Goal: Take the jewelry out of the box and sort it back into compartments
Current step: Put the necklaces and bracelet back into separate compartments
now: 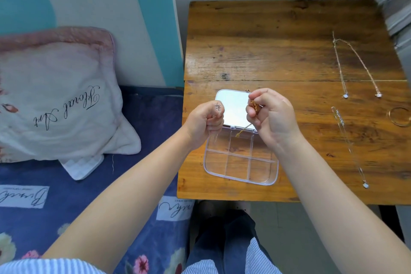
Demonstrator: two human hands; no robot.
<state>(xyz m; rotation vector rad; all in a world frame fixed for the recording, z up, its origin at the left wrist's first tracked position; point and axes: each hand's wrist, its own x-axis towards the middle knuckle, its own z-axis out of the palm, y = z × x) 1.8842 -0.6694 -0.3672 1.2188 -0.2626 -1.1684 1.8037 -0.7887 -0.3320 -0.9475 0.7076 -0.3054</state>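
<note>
A clear plastic jewelry box [241,160] with several compartments lies open on the wooden table [278,51], its mirrored lid [233,107] flat behind it. The compartments look empty. My left hand [203,124] hovers over the box's left edge, pinching a small silver piece [217,107], with a thin chain hanging below the fist. My right hand [271,118] is above the lid's right side, fingers closed on a gold chain [253,105]; its tail [242,131] dangles over the back middle compartment.
On the table's right side lie two long necklaces with pendants [355,66], another thin chain with a pendant [351,147] and a gold bangle [399,117]. A bed with a pillow [60,95] and floral sheet is on the left.
</note>
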